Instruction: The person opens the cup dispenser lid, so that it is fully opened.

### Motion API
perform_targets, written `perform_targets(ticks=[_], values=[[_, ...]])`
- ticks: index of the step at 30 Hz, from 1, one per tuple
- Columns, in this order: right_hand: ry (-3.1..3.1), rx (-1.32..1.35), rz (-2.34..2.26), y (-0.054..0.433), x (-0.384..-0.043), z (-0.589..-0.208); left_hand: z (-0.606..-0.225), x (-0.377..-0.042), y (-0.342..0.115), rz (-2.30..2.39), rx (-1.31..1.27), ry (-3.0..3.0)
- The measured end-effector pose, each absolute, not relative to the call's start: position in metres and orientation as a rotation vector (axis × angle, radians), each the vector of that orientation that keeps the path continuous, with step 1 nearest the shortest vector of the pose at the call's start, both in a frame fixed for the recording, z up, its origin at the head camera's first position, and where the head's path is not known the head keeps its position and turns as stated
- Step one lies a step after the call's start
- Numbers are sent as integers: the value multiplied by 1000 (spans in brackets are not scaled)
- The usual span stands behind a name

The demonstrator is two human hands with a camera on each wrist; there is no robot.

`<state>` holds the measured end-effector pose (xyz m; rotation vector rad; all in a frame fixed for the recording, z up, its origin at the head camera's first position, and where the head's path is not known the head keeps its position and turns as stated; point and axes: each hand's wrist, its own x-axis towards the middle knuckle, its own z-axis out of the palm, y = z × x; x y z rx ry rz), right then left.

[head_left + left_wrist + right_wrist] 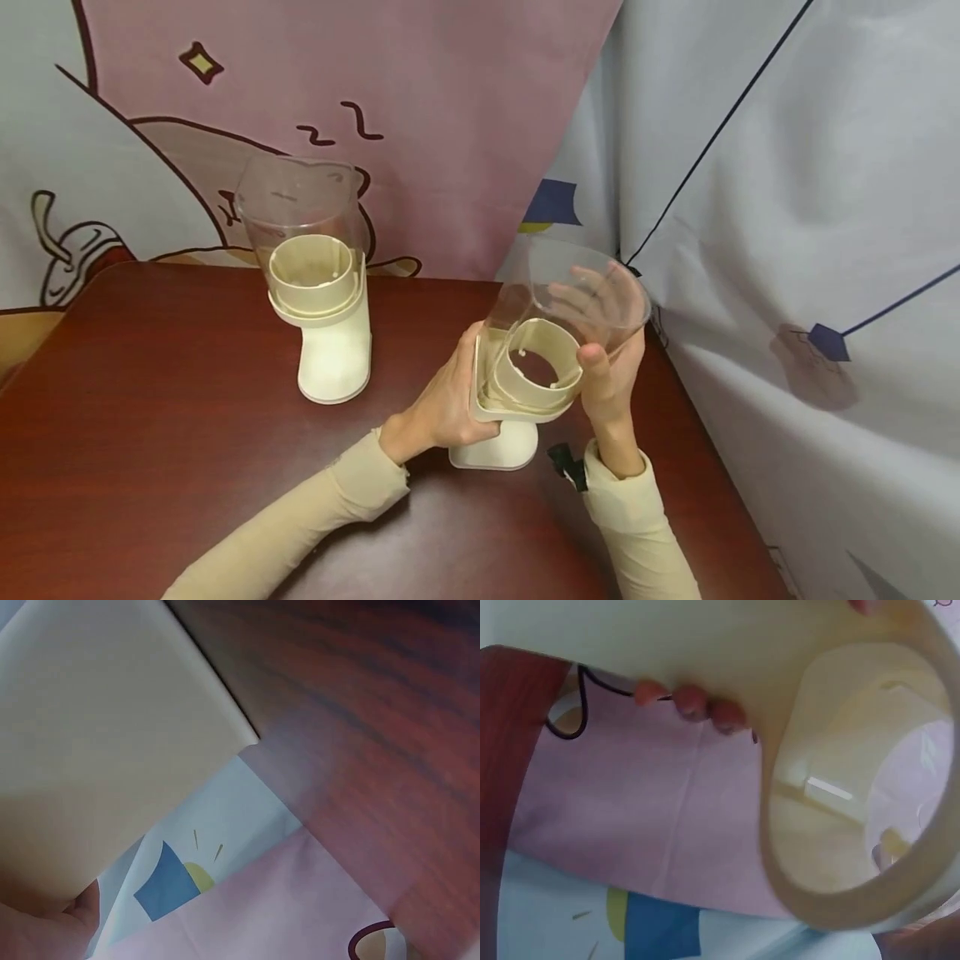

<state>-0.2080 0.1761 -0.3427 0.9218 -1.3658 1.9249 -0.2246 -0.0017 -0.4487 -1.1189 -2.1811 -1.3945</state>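
Observation:
In the head view, my left hand (452, 398) grips the back of a cream dispenser stand (497, 446) just below its ring. A clear plastic container (517, 287) sits in that ring, leaning to the right. My right hand (613, 367) holds the container's right side, thumb in front and fingers behind, seen through the plastic. The stand's broad cream back (112, 735) fills much of the left wrist view, with part of the left hand (45, 930) at its edge. From the right wrist, the open underside of the ring (780, 847) shows, with fingertips (692, 701) curled over the stand.
A second dispenser (333, 362) with its own clear container stands upright at the back left of the dark red-brown table (150, 433). Printed curtains hang behind the table (450, 125) and along its right side (787, 208). A black strap (567, 465) is by the right cuff.

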Motion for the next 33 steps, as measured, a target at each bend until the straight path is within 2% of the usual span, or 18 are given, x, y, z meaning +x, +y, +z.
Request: perform_targets(ticks=[4,9,13,18,21,25,28,33], values=[[-1347,974,1908,180,-204,-339,-448,-223,-2,-1416,-1112,-2174],[-1092,917,2069,197,-195,-327,-448,-219,-3,-1451,-1098,-2184],[-892,779,2122,222,-184,-315,-449,-217,-3,-1466,-1099,-2195],[-1071,476,2021,257,-183,-305,-447,-218,-2,-1459,-1089,-2177],[-1399,173,1934,272,-194,-318,-447,-219,-5,-1448,-1068,-2183],[-1846,-170,1766,285,-212,-358,-447,-219,-6,-1459,-1063,-2201],[-2036,-281,1629,291,-225,-392,-448,-217,-5,-1468,-1066,-2207],[-2156,-288,1448,293,-237,-426,-448,-215,-3,-1461,-1083,-2175]])
